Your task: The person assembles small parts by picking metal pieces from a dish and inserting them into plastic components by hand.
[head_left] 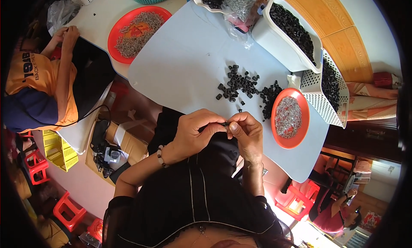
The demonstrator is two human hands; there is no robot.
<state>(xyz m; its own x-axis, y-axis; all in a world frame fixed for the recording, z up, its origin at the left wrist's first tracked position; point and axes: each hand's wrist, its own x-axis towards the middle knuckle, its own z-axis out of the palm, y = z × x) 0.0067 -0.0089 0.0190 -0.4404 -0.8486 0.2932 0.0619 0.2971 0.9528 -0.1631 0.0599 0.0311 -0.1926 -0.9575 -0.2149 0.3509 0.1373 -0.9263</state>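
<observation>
My left hand [195, 134] and my right hand [246, 134] meet at the table's near edge, thumbs and fingertips pinched together. Between them is a small black piece [225, 124], mostly covered by the fingers. Past my hands, chunky black plastic pieces [240, 83] lie scattered on the pale blue table [180, 63]. Beside them is a heap of smaller black pieces [269, 98]. To the right of my right hand, an orange-red plate [292, 143] holds small shiny metal parts [288, 116].
A white bin [274, 42] and a white perforated basket [313, 91], both filled with black pieces, stand at the right. Far off are a clear bag of grey parts [240, 3] and a red plate [113, 37]. A person [47, 83] sits at the left.
</observation>
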